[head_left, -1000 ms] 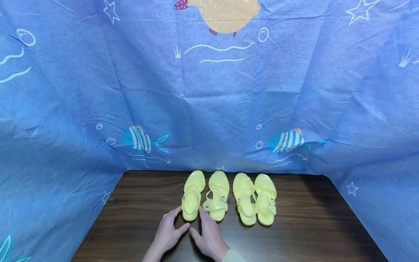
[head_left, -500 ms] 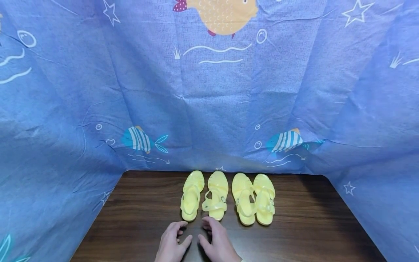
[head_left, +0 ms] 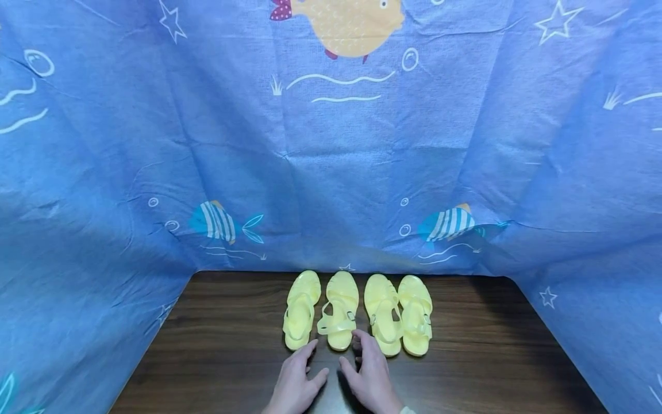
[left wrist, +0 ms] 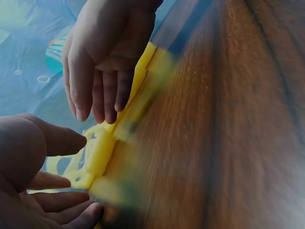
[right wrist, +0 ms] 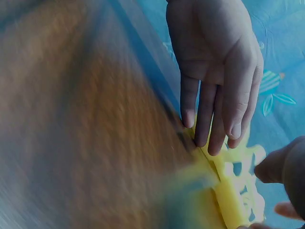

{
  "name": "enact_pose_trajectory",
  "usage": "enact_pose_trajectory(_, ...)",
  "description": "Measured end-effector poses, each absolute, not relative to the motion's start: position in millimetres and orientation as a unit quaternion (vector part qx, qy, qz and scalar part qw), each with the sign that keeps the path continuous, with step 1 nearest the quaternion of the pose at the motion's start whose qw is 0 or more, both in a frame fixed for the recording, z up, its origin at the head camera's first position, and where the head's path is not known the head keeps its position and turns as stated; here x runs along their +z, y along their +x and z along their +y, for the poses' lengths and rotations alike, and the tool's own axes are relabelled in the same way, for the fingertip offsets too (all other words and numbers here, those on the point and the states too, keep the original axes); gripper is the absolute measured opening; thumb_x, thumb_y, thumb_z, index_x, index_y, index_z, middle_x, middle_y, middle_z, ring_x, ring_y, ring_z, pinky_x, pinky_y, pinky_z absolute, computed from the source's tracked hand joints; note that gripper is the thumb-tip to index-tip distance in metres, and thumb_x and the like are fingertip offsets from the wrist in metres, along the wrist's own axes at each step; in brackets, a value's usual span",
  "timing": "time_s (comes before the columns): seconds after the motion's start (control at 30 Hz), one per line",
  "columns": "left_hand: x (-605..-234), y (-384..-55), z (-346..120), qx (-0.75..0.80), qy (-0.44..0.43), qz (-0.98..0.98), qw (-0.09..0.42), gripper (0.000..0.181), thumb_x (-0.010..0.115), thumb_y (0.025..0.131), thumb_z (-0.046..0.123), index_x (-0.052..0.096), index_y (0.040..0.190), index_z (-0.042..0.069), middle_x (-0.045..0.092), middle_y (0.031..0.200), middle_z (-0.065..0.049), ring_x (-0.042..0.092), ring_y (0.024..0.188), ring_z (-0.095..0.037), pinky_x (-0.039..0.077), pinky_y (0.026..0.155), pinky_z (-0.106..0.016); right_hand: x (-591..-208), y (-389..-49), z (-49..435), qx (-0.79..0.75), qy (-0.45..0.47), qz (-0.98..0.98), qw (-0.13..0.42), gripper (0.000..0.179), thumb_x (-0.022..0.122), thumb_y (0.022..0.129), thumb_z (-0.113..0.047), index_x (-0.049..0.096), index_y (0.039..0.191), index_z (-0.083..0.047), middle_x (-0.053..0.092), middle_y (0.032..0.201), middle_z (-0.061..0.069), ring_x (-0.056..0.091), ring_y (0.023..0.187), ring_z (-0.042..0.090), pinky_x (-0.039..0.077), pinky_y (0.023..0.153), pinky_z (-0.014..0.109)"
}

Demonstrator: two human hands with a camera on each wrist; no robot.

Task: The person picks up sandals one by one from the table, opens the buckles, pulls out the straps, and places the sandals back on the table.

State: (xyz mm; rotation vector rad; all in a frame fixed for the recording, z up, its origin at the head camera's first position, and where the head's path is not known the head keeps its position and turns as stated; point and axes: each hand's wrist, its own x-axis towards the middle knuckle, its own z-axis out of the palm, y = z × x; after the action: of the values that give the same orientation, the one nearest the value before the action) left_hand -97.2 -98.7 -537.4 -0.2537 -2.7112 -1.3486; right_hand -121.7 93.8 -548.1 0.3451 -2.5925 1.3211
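Yellow jelly sandals stand in a row on the dark wood table, toes toward the cloth. The leftmost sandal (head_left: 299,316) tilts slightly, its heel toward me. To its right is a second sandal (head_left: 339,319) with its strap spread out to the left. My left hand (head_left: 297,379) hovers near the heels of these two, fingers loosely extended, holding nothing. By the second sandal's heel, on its right, my right hand (head_left: 371,376) reaches with extended fingers and a spread thumb. Both palms face each other, also in the left wrist view, where sandals show behind the fingers (left wrist: 108,93).
Two more yellow sandals lie to the right, a third one (head_left: 381,316) and a rightmost one (head_left: 415,322), side by side. A blue fish-print cloth (head_left: 341,172) hangs behind the table (head_left: 491,356) and along both sides.
Both hands drew back from around the leftmost sandal's heel, then shifted right and forward to the second sandal's heel. The sandals keep their places; the head view has shifted slightly.
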Motion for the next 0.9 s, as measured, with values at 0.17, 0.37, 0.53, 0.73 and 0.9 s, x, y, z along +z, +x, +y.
enact_pose_trajectory(0.17, -537.8, -110.6, -86.4, -0.463, -0.075, -0.883, 0.028, 0.072, 0.082, 0.089, 0.022, 0.051, 0.144, -0.013, 0.061, 0.137, -0.032, 0.074, 0.101, -0.037, 0.063, 0.083, -0.040, -549.4, -129.3, 99.2, 0.433, 0.098, -0.892, 0.082, 0.074, 0.086, 0.085, -0.018, 0.049, 0.145, 0.005, 0.063, 0.125, 0.016, 0.066, 0.105, 0.027, 0.059, 0.081, 0.031)
enact_pose_trajectory(0.37, -544.8, -129.3, -75.7, -0.556, -0.040, -0.830, 0.012, 0.074, 0.080, 0.087, 0.011, 0.044, 0.147, -0.013, 0.066, 0.130, -0.030, 0.073, 0.104, -0.035, 0.062, 0.085, -0.038, -551.3, -138.6, 100.5, 0.429, 0.105, -0.896, 0.055, 0.089, 0.086, 0.085, -0.019, 0.038, 0.152, 0.014, 0.067, 0.118, 0.015, 0.068, 0.092, 0.021, 0.057, 0.076, 0.029)
enact_pose_trajectory(0.53, -548.2, -133.7, -75.0, -0.560, -0.021, -0.828, 0.021, 0.078, 0.081, 0.085, 0.012, 0.044, 0.150, -0.008, 0.071, 0.126, -0.023, 0.073, 0.103, -0.027, 0.058, 0.087, -0.036, -552.6, -144.9, 95.6, 0.431, 0.125, -0.893, 0.039, 0.087, 0.084, 0.086, -0.017, 0.037, 0.151, 0.018, 0.065, 0.121, 0.019, 0.066, 0.092, 0.019, 0.056, 0.075, 0.026)
enact_pose_trajectory(0.73, -546.5, -134.8, -74.1, -0.556, -0.034, -0.830, 0.019, 0.068, 0.079, 0.084, 0.009, 0.051, 0.145, -0.003, 0.070, 0.122, -0.018, 0.072, 0.101, -0.027, 0.059, 0.082, -0.036, -553.1, -147.8, 95.2, 0.429, 0.134, -0.892, 0.055, 0.071, 0.086, 0.085, -0.014, 0.051, 0.144, 0.006, 0.065, 0.118, 0.013, 0.066, 0.095, 0.021, 0.057, 0.075, 0.026)
enact_pose_trajectory(0.9, -544.0, -134.0, -69.7, -0.551, -0.041, -0.833, 0.030, 0.060, 0.080, 0.086, 0.008, 0.054, 0.138, -0.003, 0.068, 0.120, -0.020, 0.071, 0.104, -0.032, 0.062, 0.082, -0.035, -552.2, -146.8, 97.9, 0.420, 0.127, -0.896, 0.063, 0.079, 0.087, 0.083, -0.016, 0.047, 0.146, 0.012, 0.065, 0.112, 0.011, 0.064, 0.090, 0.018, 0.056, 0.076, 0.028)
